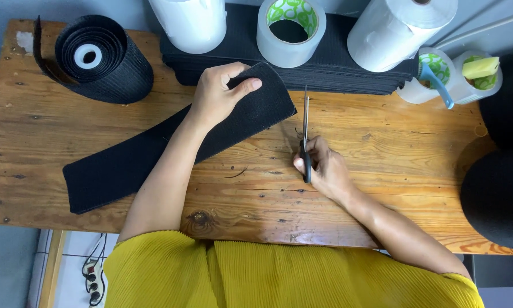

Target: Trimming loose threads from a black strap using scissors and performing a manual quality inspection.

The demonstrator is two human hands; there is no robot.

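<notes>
**Black ribbed strip under one hand, scissors in the other**

A long strip of black ribbed fabric (125, 165) lies slantwise across the worn wooden table (51, 131), its lower end near the table's front left and its upper, rounded end reaching toward the middle. The left hand (219, 94) rests on that upper end, fingers curled over the far edge and thumb stretched flat across the fabric, pinching the strip's end and lifting it slightly off the wood. Just to the right of the strip's end, apart from it, the right hand (325, 168) lies on the table closed around the black handles of a pair of steel scissors (306, 128). The blades are together and point straight away from the person, the tips close to the strip's right corner but not touching it.

Behind the left hand a flat stack of the same black material (347, 77) runs along the back of the table. On it stand two white plastic rolls (399, 28) and a roll of clear packing tape with a green-and-white core (290, 28). At the far left sits a coiled roll of black ribbed fabric (97, 60). At the far right stand two smaller tape rolls (439, 74), one holding a blue-handled tool, the other a yellow piece. A yellow pleated garment (290, 276) fills the lower edge.
</notes>
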